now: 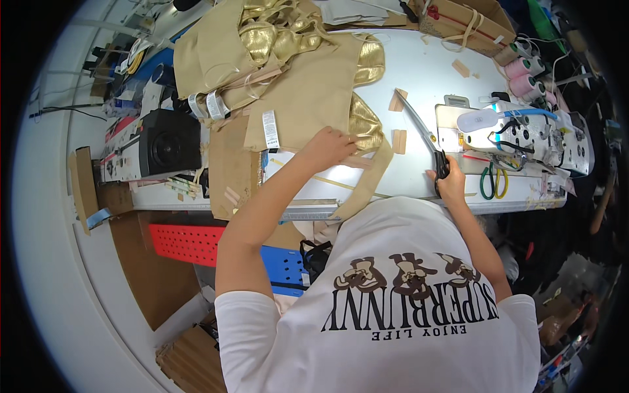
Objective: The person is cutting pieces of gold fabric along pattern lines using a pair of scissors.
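While the right hand (450, 185) closes around the black handles of long-bladed scissors (418, 122), blades pointing far-left over the white tabletop (409, 173), the left hand (327, 148), fingers partly curled, rests on the near edge of the tan fabric (311, 92) beside a gold panel (367, 124); cannot tell whether it pinches the cloth. The fabric lies left of the scissors, a white label (270, 130) near its left edge; the sewing machine (524, 131) stands right, pink thread spools (521, 85) beyond it.

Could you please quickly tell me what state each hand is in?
Left hand: resting on flat tan fabric; whether it grips cannot be told.
Right hand: closed, holding long silver scissors by their black handles.
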Available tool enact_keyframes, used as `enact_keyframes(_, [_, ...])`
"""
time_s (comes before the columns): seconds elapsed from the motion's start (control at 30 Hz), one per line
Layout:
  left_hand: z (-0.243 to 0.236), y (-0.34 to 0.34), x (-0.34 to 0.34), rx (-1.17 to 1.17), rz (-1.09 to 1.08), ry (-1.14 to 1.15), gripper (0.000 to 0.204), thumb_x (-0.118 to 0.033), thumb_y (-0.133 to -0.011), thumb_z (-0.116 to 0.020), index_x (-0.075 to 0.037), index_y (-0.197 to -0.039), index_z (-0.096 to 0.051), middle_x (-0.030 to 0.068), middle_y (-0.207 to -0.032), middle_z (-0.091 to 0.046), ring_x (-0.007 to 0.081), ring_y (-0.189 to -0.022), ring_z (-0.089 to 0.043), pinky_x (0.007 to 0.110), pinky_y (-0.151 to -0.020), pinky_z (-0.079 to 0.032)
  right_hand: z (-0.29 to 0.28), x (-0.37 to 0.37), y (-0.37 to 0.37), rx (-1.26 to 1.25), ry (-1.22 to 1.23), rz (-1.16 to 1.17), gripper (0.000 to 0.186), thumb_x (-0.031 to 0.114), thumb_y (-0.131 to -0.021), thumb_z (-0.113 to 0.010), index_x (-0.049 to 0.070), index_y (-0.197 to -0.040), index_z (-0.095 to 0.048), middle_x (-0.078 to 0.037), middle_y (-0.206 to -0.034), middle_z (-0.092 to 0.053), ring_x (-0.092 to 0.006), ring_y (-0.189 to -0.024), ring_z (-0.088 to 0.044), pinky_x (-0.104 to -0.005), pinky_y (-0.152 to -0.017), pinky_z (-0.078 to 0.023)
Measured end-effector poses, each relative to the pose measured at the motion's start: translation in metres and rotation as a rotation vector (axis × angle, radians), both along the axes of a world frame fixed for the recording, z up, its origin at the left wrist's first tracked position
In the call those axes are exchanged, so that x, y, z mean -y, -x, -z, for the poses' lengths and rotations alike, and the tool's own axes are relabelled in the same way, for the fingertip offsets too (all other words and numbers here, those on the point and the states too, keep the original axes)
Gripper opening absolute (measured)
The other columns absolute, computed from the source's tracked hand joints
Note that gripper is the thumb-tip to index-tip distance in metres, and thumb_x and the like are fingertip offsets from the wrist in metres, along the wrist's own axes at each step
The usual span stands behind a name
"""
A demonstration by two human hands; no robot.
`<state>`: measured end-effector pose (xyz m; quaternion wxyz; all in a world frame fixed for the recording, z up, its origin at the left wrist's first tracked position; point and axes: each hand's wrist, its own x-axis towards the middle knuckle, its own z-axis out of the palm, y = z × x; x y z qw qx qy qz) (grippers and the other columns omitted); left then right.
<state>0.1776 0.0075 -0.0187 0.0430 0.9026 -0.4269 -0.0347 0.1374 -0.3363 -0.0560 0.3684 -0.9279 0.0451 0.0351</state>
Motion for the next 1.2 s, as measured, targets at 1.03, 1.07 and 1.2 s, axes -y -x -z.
enact_keyframes(1.03, [-0.138, 0.0, -0.017, -0.978, -0.31, 0.246, 0.038, -0.033, -0.065, -0.081, 0.0, -0.07, -0.064, 0.0052, -0.054, -0.05, 0.0089, -0.05, -0.041, 0.028, -0.045, -0.032, -0.119, -0.057, -0.01, -0.001, -0.564, -0.296, 0.073, 0.013, -0.071, -0.079, 0.001, -0.126, -0.032, -0.017, -0.111, -0.062, -0.0221, -0.105, -0.058, -0.033, -0.093, -0.044])
enact_keyframes(1.07, [-0.135, 0.002, -0.011, -0.987, -0.318, 0.34, 0.037, -0.032, -0.065, -0.081, 0.0, -0.072, -0.065, 0.0066, -0.055, -0.052, 0.0089, -0.052, -0.042, 0.028, -0.047, -0.035, -0.121, -0.063, -0.016, -0.008, -0.597, -0.364, 0.076, 0.017, -0.069, -0.08, 0.002, -0.127, -0.032, -0.017, -0.113, -0.061, -0.0222, -0.107, -0.058, -0.0334, -0.094, -0.043])
enact_keyframes(1.2, [-0.13, -0.003, 0.0, -0.942, -0.35, 0.339, 0.043, -0.036, -0.063, -0.079, 0.001, -0.082, -0.068, 0.015, -0.061, -0.06, 0.0217, -0.054, -0.054, 0.033, -0.054, -0.043, -0.125, -0.102, -0.034, -0.138, -0.724, -0.496, 0.076, 0.012, -0.065, -0.083, 0.003, -0.124, -0.035, -0.01, -0.104, -0.061, -0.0168, -0.1, -0.057, -0.0277, -0.087, -0.044])
